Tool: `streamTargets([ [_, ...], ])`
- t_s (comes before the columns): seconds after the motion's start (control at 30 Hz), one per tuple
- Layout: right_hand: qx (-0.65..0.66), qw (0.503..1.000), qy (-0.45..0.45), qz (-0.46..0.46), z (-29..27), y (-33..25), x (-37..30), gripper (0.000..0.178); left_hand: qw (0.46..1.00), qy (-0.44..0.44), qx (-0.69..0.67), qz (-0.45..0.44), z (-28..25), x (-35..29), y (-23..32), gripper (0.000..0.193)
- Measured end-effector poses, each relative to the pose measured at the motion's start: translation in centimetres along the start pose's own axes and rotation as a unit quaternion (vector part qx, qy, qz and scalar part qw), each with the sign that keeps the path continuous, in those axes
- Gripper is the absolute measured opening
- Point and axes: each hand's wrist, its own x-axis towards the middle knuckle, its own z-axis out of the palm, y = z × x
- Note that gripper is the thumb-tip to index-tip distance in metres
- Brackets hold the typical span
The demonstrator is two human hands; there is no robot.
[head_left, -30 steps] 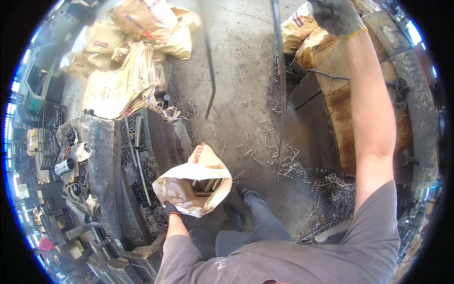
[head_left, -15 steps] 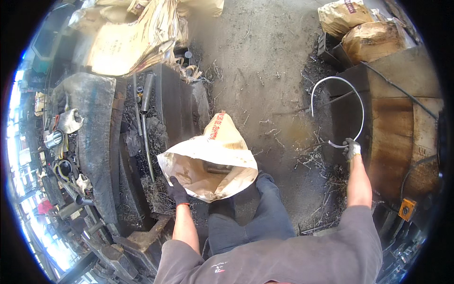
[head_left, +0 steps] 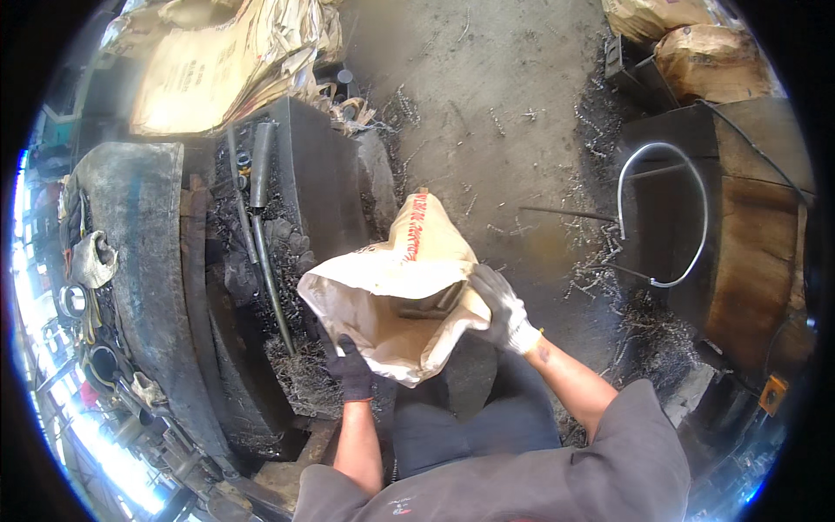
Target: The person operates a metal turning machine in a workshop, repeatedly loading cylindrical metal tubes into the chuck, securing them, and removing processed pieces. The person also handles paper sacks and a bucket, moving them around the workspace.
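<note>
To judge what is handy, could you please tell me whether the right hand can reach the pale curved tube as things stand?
Probably not at once: the right hand holds the rim of the paper sack. Once freed, it likely could, since nothing visible stands between it and the pale curved tube.

Grey short-sleeved shirt (head_left: 513, 474), dark trousers (head_left: 513, 422)

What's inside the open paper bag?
Inside the paper bag: a few greyish, rod-like pieces, lying right of the opening's middle. The bag's walls and shadow hide the bottom and anything deeper, so no full count.
</note>
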Motion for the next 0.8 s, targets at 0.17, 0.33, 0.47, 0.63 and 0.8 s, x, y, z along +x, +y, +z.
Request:
streamTargets([
  [0.17,0.181,0.950,-0.191,0.167,7.8,2.5,3.2,0.026,0.973,-0.121,0.018,0.197,2.8,1.3,4.5,0.045],
  [0.33,0.070,0.940,-0.281,0.179,8.4,4.6,-0.6,0.020,0.928,-0.336,-0.156,0.038,7.3,2.4,6.7,0.040],
  [0.47,-0.179,0.958,-0.167,0.150,7.8,5.2,-0.3,0.015,0.887,-0.410,-0.211,0.004,8.3,6.0,3.4,0.038],
  [0.63,0.045,0.894,-0.264,0.360,6.2,6.6,6.4,0.017,0.878,-0.305,-0.232,-0.287,5.9,10.3,4.5,0.036],
  [0.8,0.121,0.899,-0.272,0.321,-3.0,10.7,16.7,0.011,0.919,-0.312,-0.037,-0.239,5.4,17.8,21.3,0.027],
])
